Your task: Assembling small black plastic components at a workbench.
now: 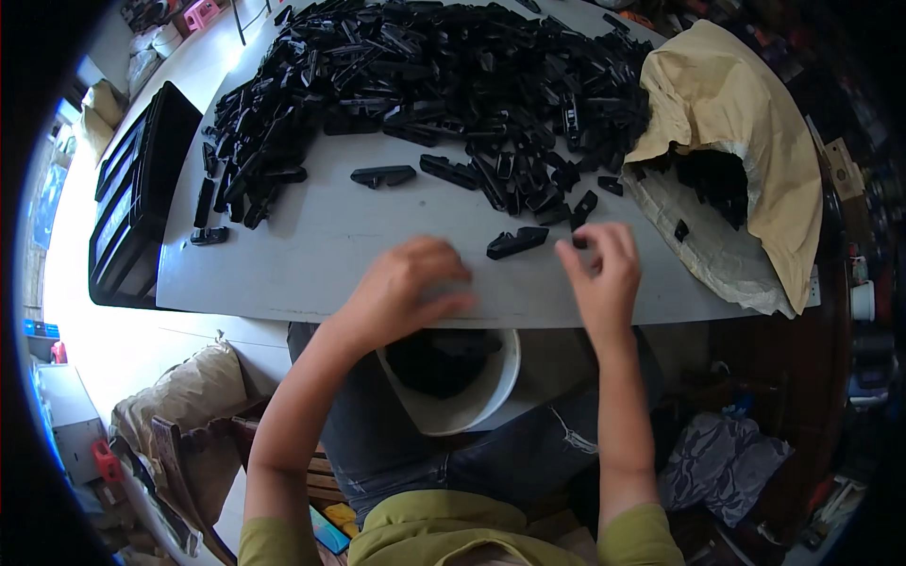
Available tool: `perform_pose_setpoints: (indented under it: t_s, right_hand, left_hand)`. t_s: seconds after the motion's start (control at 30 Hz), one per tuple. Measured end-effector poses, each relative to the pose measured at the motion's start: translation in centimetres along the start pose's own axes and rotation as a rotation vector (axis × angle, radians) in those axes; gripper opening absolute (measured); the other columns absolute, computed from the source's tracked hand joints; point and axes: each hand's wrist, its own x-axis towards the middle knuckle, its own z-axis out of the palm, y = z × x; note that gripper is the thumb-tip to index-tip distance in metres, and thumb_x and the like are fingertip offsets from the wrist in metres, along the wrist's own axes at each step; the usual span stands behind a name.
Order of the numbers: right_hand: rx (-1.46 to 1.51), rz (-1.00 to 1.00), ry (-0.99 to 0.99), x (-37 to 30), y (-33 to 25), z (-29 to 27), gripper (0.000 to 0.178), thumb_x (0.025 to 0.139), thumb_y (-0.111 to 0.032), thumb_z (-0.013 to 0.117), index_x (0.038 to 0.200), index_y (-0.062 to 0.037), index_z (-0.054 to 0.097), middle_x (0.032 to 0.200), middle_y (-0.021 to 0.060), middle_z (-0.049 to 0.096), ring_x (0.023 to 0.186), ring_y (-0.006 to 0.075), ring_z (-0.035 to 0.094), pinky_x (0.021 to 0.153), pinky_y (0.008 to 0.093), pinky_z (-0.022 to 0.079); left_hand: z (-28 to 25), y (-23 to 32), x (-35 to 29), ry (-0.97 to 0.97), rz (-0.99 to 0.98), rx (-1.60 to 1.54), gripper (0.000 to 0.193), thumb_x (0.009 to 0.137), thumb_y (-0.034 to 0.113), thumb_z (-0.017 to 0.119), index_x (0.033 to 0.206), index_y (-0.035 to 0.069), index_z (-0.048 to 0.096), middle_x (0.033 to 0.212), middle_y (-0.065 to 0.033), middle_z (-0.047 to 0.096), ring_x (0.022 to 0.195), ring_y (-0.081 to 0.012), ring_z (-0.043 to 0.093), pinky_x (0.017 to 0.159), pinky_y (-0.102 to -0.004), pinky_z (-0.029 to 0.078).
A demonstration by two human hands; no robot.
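My left hand [404,291] hovers over the table's near edge, blurred by motion, fingers and thumb apart with nothing visible between them. My right hand [606,269] is further right, fingers curled and thumb spread from them; the dark end of a small black plastic part [579,241] shows beside its fingertips. Whether they touch it I cannot tell. Just left of that hand lies a single long black plastic part [517,242]. Another black part [584,208] lies beyond the fingertips. A large heap of similar black plastic parts [425,71] covers the far side of the grey table [359,269].
A tan sack [746,104] lies with its mouth toward me at the right, black parts inside. Below the table edge, between my legs, a white bucket [508,377] holds dark pieces. A black plastic crate [142,208] stands by the table's left side.
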Motion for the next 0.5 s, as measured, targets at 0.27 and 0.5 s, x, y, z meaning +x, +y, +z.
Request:
perform_pose_setpoints:
  t_s: [0.27,0.5]
  right_hand:
    - [0.127,0.156,-0.055,0.2,2.1,0.8,0.028,0.081,0.001,0.069,0.107,-0.0006,0.061,0.096,0.0085,0.059,0.074,0.0167,0.058,0.065,0.0296,0.049]
    - [0.16,0.096,-0.033,-2.9,1.9,-0.8,0.024,0.079,0.002,0.07,0.102,0.0026,0.065,0.094,0.0091,0.062,0.083,0.0195,0.061,0.075,0.0294,0.05]
  left_hand:
    - [4.4,0.3,4.6,0.173,-0.07,0.305,0.031,0.076,0.013,0.074,0.102,0.006,0.06,0.091,-0.0114,0.057,0.09,-0.0321,0.057,0.074,-0.0399,0.048]
    - [2.3,1.4,0.3,0.127,-0.129,0.126,0.029,0.076,0.004,0.068,0.104,0.005,0.059,0.106,-0.0138,0.055,0.096,-0.0342,0.056,0.084,-0.0418,0.047]
